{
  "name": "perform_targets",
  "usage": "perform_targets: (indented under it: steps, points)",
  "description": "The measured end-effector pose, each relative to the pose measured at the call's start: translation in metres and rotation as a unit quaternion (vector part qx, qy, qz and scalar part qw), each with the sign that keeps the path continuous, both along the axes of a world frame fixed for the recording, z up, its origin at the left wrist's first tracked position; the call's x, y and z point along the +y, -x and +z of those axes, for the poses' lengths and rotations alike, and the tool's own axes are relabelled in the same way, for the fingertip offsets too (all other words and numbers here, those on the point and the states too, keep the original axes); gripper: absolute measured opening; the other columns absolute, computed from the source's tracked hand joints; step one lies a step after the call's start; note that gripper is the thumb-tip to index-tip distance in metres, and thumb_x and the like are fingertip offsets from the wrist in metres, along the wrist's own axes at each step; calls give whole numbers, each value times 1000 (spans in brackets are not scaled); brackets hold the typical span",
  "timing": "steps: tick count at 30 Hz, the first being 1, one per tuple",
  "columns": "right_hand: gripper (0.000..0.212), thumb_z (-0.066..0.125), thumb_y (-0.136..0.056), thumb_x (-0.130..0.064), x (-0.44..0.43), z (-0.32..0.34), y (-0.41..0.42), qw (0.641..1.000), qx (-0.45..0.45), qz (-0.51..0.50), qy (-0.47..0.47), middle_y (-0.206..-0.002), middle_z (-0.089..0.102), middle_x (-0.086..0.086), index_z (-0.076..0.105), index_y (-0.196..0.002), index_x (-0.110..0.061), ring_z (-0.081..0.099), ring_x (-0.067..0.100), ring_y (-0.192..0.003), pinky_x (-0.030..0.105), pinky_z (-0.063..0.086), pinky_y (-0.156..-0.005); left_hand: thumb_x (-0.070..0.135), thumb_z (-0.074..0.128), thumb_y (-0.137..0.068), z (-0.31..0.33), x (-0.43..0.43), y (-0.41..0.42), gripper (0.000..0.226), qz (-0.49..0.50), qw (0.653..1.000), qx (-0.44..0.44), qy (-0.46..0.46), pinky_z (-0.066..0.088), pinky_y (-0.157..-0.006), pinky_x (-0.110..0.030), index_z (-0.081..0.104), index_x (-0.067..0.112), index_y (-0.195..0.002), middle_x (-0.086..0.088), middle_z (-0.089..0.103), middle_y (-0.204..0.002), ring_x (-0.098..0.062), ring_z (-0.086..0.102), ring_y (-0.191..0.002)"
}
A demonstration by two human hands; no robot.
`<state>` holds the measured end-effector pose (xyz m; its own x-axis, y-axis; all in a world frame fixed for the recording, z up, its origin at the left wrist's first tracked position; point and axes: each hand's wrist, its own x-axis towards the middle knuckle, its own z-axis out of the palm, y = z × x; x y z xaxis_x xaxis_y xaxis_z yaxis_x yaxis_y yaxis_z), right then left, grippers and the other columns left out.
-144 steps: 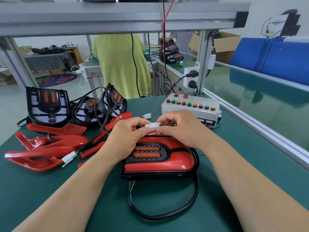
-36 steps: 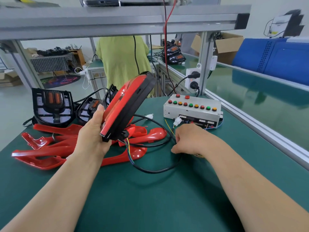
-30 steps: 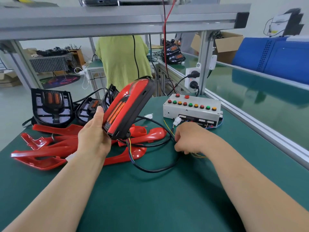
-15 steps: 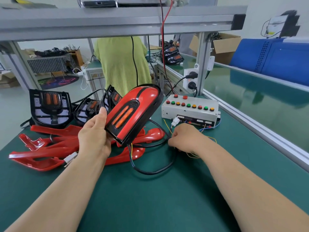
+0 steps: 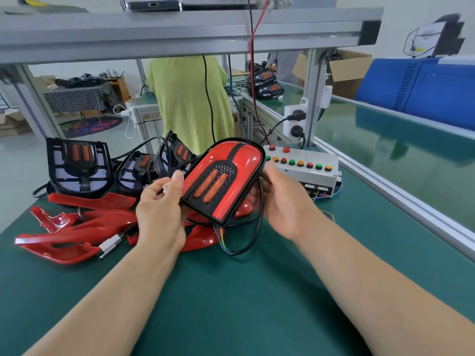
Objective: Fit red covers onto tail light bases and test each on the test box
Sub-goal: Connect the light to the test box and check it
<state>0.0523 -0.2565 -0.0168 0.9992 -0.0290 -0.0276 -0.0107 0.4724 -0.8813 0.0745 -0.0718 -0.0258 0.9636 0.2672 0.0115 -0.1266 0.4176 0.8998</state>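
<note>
Green-matted desk (image 5: 231, 304), with loose red plastic covers (image 5: 84, 227) heaped by its left edge, bare black tail light bases (image 5: 77, 165) behind them, and a grey button-topped test box (image 5: 316, 176) near the right edge. A red-covered black tail light (image 5: 226, 176) is held tilted above the middle, its rims gripped by the curled fingers of the left hand (image 5: 160, 214) and right hand (image 5: 285, 201).

"How many tail lights have a cover on?"
"One covered tail light (image 5: 223, 178)."
"Bare bases?"
"Three bare bases (image 5: 77, 163) at the back of the table, plus two stacked units (image 5: 267, 83) on the far bench."
"Loose red covers (image 5: 97, 201)?"
"At least four. The heap overlaps too much for an exact count."
"Test boxes?"
"One test box (image 5: 308, 155), with ten buttons (image 5: 291, 162) showing: two above and eight below."
"Plugs?"
"Two plugs (image 5: 295, 115)."
</note>
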Motion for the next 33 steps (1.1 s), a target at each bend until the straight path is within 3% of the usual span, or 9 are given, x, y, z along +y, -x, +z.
perform_targets:
  steps: [2, 4, 6, 8, 12, 17, 20, 25, 33]
  points:
    - [53, 44, -96, -54, 4, -1, 1, 1000, -7, 6, -13, -112, 74, 5, 65, -121, -12, 70, 20, -103, 39, 58, -87, 28, 74, -84, -3, -8, 3, 58, -5, 1000, -6, -3, 54, -93, -57, 52, -1, -128, -18, 67, -110, -25, 67, -91]
    - [59, 50, -91, -56, 6, -4, 2, 1000, -24, 6, -14, -123, 69, 10, 59, -131, -13, 65, 27, -116, 48, 51, -99, 29, 74, -84, -6, -16, 6, 54, -20, 999, -22, -23, 52, -97, -59, 52, 3, -127, -12, 64, -105, -22, 64, -90]
    - [52, 50, -97, -49, 3, -4, 3, 999, -29, -2, -39, -123, 69, 12, 58, -132, -12, 66, 30, -114, 51, 53, -97, 35, 73, -85, -6, -20, 8, 44, -36, 997, -39, -55, 56, -92, -55, 55, 11, -116, -6, 66, -98, -19, 64, -86]
    - [51, 52, -96, -47, -3, -4, 3, 998, -32, -6, -54, -119, 71, 13, 59, -130, -10, 68, 30, -110, 48, 58, -88, 41, 62, -95, -5, -18, 7, 27, -43, 996, -52, -59, 62, -71, -43, 58, 15, -103, -2, 69, -87, -17, 68, -77]
    - [64, 58, -82, -55, -11, -4, 3, 997, -47, 17, -60, -120, 71, 13, 61, -128, -11, 68, 30, -110, 48, 58, -87, 44, 49, -102, -3, -3, 0, 32, -8, 997, -22, -73, 54, -55, -25, 59, 20, -83, 5, 66, -69, -10, 63, -62]
    - [66, 43, -91, -67, -17, -7, -2, 990, -11, 49, -129, -121, 70, 15, 72, -116, -13, 68, 32, -109, 52, 57, -87, 27, 47, -104, 3, 8, -5, 18, -133, 990, 15, -45, 49, -51, -20, 57, 14, -95, 0, 60, -68, -8, 54, -53]
    - [69, 37, -92, -69, -20, -8, -3, 985, -13, 67, -159, -119, 70, 15, 79, -105, -15, 70, 31, -105, 49, 59, -77, 18, 44, -100, 3, 8, -4, 19, -182, 972, 34, -146, 43, -53, -20, 63, 18, -102, 1, 56, -61, -11, 48, -55]
    - [68, 39, -94, -67, -25, -9, -3, 975, -33, 75, -207, -117, 71, 17, 79, -104, -12, 70, 32, -103, 49, 60, -80, 3, 38, -95, 2, -3, 5, 45, -167, 934, 30, -315, 38, -47, -19, 64, 39, -102, 4, 64, -59, -9, 47, -50]
    - [68, 40, -95, -64, -17, -14, -3, 966, -20, 134, -218, -124, 67, 20, 70, -121, -8, 68, 35, -107, 54, 57, -84, 23, 48, -103, -4, -15, 16, 29, -239, 841, -93, -477, 34, -47, -13, 73, 36, -93, 11, 55, -59, -4, 37, -44]
